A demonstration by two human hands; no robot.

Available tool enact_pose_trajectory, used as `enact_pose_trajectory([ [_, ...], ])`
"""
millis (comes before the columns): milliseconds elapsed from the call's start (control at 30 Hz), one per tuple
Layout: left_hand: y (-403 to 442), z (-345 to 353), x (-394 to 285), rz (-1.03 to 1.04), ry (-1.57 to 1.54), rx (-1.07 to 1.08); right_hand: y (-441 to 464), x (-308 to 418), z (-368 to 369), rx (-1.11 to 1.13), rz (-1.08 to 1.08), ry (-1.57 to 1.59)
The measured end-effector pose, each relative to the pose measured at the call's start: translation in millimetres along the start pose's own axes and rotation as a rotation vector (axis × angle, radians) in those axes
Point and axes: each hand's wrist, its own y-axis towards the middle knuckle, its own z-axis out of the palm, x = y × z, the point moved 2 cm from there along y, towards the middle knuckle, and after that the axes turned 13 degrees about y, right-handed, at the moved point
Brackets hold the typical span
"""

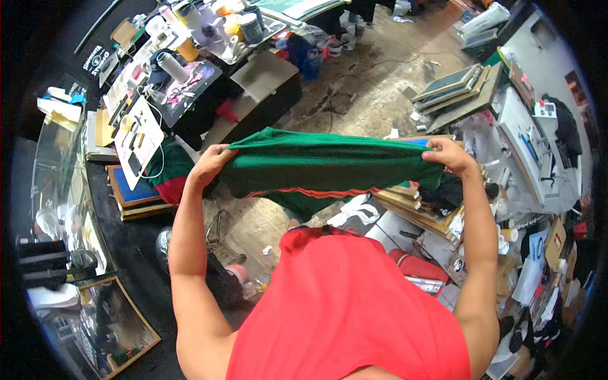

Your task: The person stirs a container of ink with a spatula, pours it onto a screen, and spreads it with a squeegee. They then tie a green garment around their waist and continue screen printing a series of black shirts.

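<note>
Fingers of the left hand (212,163) and right hand (450,157): closed in a pinch, thumb against fingertips, each gripping an end of the green cloth (329,158) near its upper edge. The cloth is held up in front of the person's red shirt (348,297), above the floor (263,223).

Arms are spread, hands at about equal height. Upper edge drawn nearly straight between the grips; lower part hangs free. Judged reason: paired end grips keep the fabric taut and flat, its orange-red trim (329,190) in sight and the cloth off the floor. More green fabric shows below the trim; whether it is a rear layer, cannot tell.

Containers, all well apart from the hands: a tub (251,29) among crowded supplies, an orange cup (187,50), and a pale bottle (172,67) near a dark board (211,76) smeared pink and purple. Contents of all three cannot be made out.

Other holders: a white panel (147,130) bears small tools, probably kept together for reach. A white frame (514,120) at the right carries blue strips (529,145) lying within its borders. Flat frames (446,88) are stacked one over another, presumably to save room.
</note>
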Motion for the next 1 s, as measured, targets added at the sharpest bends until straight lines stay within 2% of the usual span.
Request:
enact_pose_trajectory([
  [33, 9.5, -9.1, 15.1, -0.006, -0.002, 0.008, 8.4, -7.2, -0.2, 0.045, 0.014, -0.026],
  [100, 33.3, -26.1, 53.9, -0.021, 0.314, 0.259, 20.9, -32.1, -3.6, 0.081, 0.154, -0.302],
  [133, 35.4, -29.5, 61.7, -0.034, 0.35, 0.324, 14.8, -21.3, 13.3, 0.151, 0.25, -0.385],
  [167, 43.4, -31.7, 91.8, -0.088, 0.37, 0.455, 14.6, -39.0, 20.3, 0.154, 0.125, -0.419],
  [233, 42.1, -31.6, 116.8, -0.075, 0.495, 0.653, 6.0, -71.6, 32.1, 0.275, 0.559, -0.337],
  [300, 26.1, -27.2, 156.2, -0.246, 0.447, 0.884, -19.8, -97.0, 65.6, 0.307, 0.801, -0.666],
  [333, 10.2, -25.1, 173.1, -0.182, 0.419, 0.935, -35.5, -107.8, 90.6, 0.479, 0.885, -0.647],
  [367, -8.9, -22.0, 190.8, -0.116, 0.391, 0.983, -61.2, -117.8, 115.0, 0.522, 0.933, -0.635],
  [400, -25.2, -18.9, 206.7, -0.211, 0.528, 1.069, -75.3, -108.5, 147.3, 0.612, 0.977, -0.603],
  [433, -42.9, -15.0, 222.6, -0.301, 0.67, 1.156, -126.5, -178.2, 160.2, 0.763, 1.118, -0.438],
  [467, -72.1, -7.0, 254.5, -0.301, 0.577, 1.244, -156.0, -186.3, 188.4, 0.804, 1.156, -0.288],
  [533, -107.8, 1.8, 291.3, -0.333, 0.392, 1.346, -172.7, -167.1, 238.8, 0.727, 1.159, -0.127],
  [633, -134.1, 3.9, 290.7, -0.502, 0.268, 1.167, -161.3, -167.7, 271.3, 0.525, 1.115, -0.106],
  [767, -138.6, 20.9, 275.4, -0.666, 0.167, 0.868, -95.2, -189.1, 283.6, 0.255, 0.998, -0.168],
  [1000, -112.4, 66.1, 221.0, -0.868, 0.014, 0.376, 80.1, -230.4, 253.1, 0.048, 0.792, -0.209],
])
